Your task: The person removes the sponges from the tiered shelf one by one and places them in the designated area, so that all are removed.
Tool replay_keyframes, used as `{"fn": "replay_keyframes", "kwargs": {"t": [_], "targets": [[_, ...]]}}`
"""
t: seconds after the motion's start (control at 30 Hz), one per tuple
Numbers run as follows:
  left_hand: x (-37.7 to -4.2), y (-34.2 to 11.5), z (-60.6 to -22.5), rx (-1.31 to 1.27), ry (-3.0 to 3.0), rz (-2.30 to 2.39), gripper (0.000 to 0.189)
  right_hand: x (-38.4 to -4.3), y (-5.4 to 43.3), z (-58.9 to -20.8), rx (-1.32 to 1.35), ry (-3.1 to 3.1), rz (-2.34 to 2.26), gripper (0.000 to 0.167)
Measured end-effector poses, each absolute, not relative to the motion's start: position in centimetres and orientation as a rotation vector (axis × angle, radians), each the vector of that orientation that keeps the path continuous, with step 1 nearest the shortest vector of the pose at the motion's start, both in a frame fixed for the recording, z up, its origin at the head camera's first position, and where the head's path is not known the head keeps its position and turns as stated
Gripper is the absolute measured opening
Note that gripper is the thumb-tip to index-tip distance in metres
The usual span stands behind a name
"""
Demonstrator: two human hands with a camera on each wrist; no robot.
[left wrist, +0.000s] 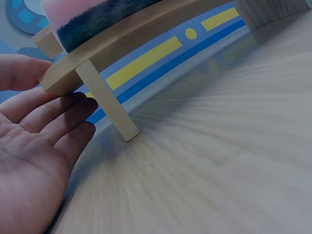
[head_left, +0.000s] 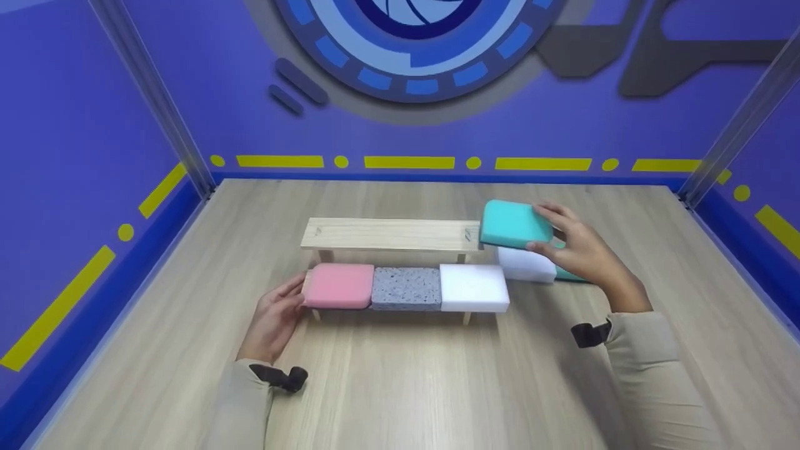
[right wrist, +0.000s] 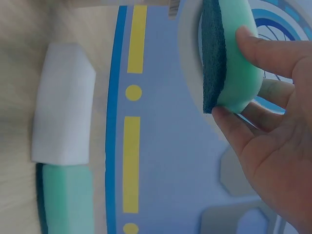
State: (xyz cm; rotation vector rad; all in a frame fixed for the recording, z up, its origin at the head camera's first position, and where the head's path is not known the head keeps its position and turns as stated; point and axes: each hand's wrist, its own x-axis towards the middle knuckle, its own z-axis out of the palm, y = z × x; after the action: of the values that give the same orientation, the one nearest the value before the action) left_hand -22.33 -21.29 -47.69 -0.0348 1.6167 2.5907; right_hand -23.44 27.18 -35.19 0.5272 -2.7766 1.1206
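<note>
Pinching the teal sponge [head_left: 512, 222] between thumb and fingers, the right hand [head_left: 581, 250] holds it at the right end of the rear rack [head_left: 394, 234]; whether they touch, I cannot tell. The left hand's [head_left: 275, 319] fingers grip the left end of the front rack [left wrist: 68, 75], which carries a pink sponge [head_left: 340, 286], a grey speckled block [head_left: 406, 289] and a white block [head_left: 474, 287]. A light pinch and a level, dark-side-down sponge should work best, with the left hand steadying, not pushing. Below the right hand, another white block [head_left: 525, 265] and a green sponge [right wrist: 68, 195] lie on the surface [head_left: 387, 387]. No brand is readable; a small dark mark [head_left: 470, 235] on the rear rack is illegible.
</note>
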Motion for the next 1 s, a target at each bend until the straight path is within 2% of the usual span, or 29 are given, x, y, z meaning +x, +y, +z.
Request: {"fn": "replay_keyframes", "kwargs": {"t": [1.0], "targets": [[-22.3,-21.2,-47.5,-0.062,1.660,2.563,0.053,-21.1,31.7,-40.1,0.499,-2.799,0.957,0.065]]}}
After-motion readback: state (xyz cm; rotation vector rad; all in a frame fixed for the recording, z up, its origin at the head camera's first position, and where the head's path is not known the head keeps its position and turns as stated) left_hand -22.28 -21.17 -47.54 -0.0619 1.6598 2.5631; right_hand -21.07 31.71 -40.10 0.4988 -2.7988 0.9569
